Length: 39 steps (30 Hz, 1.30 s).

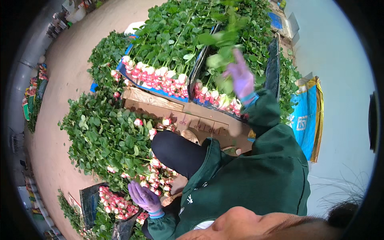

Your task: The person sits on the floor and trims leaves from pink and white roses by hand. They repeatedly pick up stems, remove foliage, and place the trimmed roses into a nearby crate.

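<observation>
My right hand (241, 78), in a purple glove, is over the right-hand box of roses. A leafy rose stem (220, 58), blurred by motion, lies at its fingers; the blur hides whether they grip it. Pink and white rose heads (214, 96) line that box's near edge. Beside it stands a blue-edged box (150, 85) packed with long-stemmed roses, heads towards me. My left hand (145, 198), also gloved in purple, is flat and empty, fingers extended, beside a heap of leafy roses (111, 135) and just above a dark box of pink roses (115, 204).
Between the rose boxes and my knee (177, 151) runs a brown board (207, 123) with handwritten marks. A blue and yellow woven sack (306, 120) leans by the pale wall (339, 75). More bundled flowers (36, 96) stand across the floor (60, 90).
</observation>
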Each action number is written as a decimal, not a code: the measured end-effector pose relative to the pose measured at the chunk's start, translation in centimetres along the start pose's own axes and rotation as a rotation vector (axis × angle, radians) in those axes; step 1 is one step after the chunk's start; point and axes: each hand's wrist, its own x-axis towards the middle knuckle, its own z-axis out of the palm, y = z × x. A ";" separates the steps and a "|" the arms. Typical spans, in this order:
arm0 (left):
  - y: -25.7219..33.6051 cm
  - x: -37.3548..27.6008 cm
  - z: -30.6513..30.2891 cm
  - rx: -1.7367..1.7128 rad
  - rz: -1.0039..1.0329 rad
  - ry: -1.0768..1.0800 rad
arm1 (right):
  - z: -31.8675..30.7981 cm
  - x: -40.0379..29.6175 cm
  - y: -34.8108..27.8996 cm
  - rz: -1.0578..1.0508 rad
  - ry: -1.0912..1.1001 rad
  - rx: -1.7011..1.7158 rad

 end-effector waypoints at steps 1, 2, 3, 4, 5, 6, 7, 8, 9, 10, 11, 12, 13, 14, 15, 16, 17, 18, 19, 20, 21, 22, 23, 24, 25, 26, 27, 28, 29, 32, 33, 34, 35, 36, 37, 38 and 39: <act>-0.1 -0.4 0.3 -0.001 -0.017 -0.011 | -2.2 0.2 2.1 0.092 0.085 -0.138; 0.2 -0.7 0.4 0.005 -0.040 -0.026 | -4.3 0.4 4.1 0.196 0.155 -0.266; 0.5 -0.9 0.3 0.016 -0.074 -0.041 | -6.1 0.5 5.6 0.397 0.181 -0.468; 0.4 -0.9 0.8 -0.015 -0.062 -0.037 | -8.5 0.2 7.9 0.581 0.144 -0.729; 0.7 -0.8 0.9 -0.012 -0.069 -0.049 | -10.7 0.0 10.6 0.759 0.102 -0.991; 0.9 -0.4 1.1 -0.018 -0.071 -0.052 | -12.1 -0.4 13.2 0.866 0.011 -1.081; 1.1 -0.1 1.3 -0.025 -0.074 -0.058 | -13.5 -0.8 15.8 0.964 -0.096 -1.170; 1.2 -0.2 1.4 -0.027 -0.083 -0.062 | -13.9 -1.0 17.3 1.010 -0.197 -1.241; 1.2 -0.2 1.5 -0.023 -0.104 -0.079 | -13.4 -0.9 18.0 1.012 -0.264 -1.271; 1.3 -0.3 1.7 -0.030 -0.096 -0.069 | -13.1 -0.8 18.5 0.999 -0.319 -1.295; 1.2 -0.3 1.6 -0.018 -0.096 -0.055 | -12.3 -0.6 18.9 0.971 -0.368 -1.311; 1.3 -0.2 1.1 -0.009 -0.103 -0.043 | -11.2 0.0 19.8 0.920 -0.420 -1.311; 0.9 -0.7 1.1 -0.038 -0.098 -0.019 | -10.8 -0.1 20.2 0.888 -0.474 -1.317; 0.6 -1.0 0.8 -0.030 -0.128 -0.039 | -10.4 -0.4 20.5 0.844 -0.524 -1.317; 0.3 -1.4 0.1 -0.012 -0.171 -0.058 | -10.1 -0.6 20.7 0.795 -0.576 -1.317; -0.1 -1.4 -0.3 -0.019 -0.180 -0.061 | -10.8 -1.0 20.5 0.762 -0.622 -1.331; -0.7 -1.2 -0.8 -0.014 -0.189 -0.064 | -10.9 -1.1 20.8 0.735 -0.661 -1.327; -1.5 -1.3 -1.4 -0.009 -0.221 -0.077 | -11.1 -1.1 20.9 0.710 -0.693 -1.329; -2.3 -1.3 -2.1 -0.007 -0.243 -0.058 | -11.3 -0.9 20.9 0.675 -0.726 -1.336; -3.4 -1.4 -2.8 0.017 -0.274 -0.032 | -11.5 -0.4 20.9 0.609 -0.751 -1.336; -4.5 -1.8 -3.6 0.030 -0.308 -0.012 | -11.1 0.4 20.9 0.489 -0.767 -1.307; -5.8 -2.0 -3.9 0.048 -0.376 0.038 | -10.4 1.5 21.0 0.282 -0.749 -1.212; -7.0 -2.7 -4.4 0.063 -0.442 0.071 | -8.4 2.6 19.9 0.072 -0.723 -1.045; -7.7 -4.2 -5.2 0.000 -0.608 0.137 | -0.6 2.9 11.6 -0.043 -0.713 -0.845; -8.7 -5.0 -4.7 -0.108 -0.735 0.238 | 4.6 2.2 3.4 0.112 -0.732 -0.596; -9.3 -5.7 -4.7 -0.172 -0.849 0.324 | 10.0 1.3 -4.5 0.275 -0.731 -0.344; -9.4 -6.4 -4.6 -0.194 -0.895 0.446 | 14.1 0.5 -8.7 0.189 -0.895 -0.292; -9.6 -6.1 -3.8 -0.355 -0.985 0.457 | 17.3 -1.1 -10.3 -0.046 -0.948 -0.285; -9.6 -6.3 -3.6 -0.504 -1.085 0.468 | 21.0 -3.0 -12.1 -0.144 -1.075 -0.168; -9.5 -7.4 -3.2 -0.452 -1.258 0.166 | 31.2 -10.2 -20.2 -0.120 -1.608 -0.551; -9.4 -6.6 -3.5 -0.377 -1.251 0.047 | 34.3 -12.8 -19.4 -0.204 -1.671 -0.693; -9.5 -6.2 -3.8 -0.398 -1.314 -0.050 | 35.6 -14.8 -21.4 -0.241 -1.651 -0.708; -9.5 -5.8 -4.3 -0.388 -1.325 -0.065 | 37.7 -16.8 -20.3 -0.202 -1.655 -0.703; -9.6 -6.8 -4.5 -0.387 -1.309 -0.061 | 39.0 -18.9 -19.8 -0.201 -1.625 -0.716; -10.0 -7.7 -4.3 -0.389 -1.280 -0.054 | 39.8 -20.9 -19.1 -0.198 -1.581 -0.729; -9.9 -7.7 -5.2 -0.359 -1.270 -0.032 | 40.3 -22.8 -18.1 -0.234 -1.474 -0.729; -10.0 -8.4 -5.4 -0.364 -1.264 -0.004 | 40.3 -24.6 -16.4 -0.262 -1.366 -0.730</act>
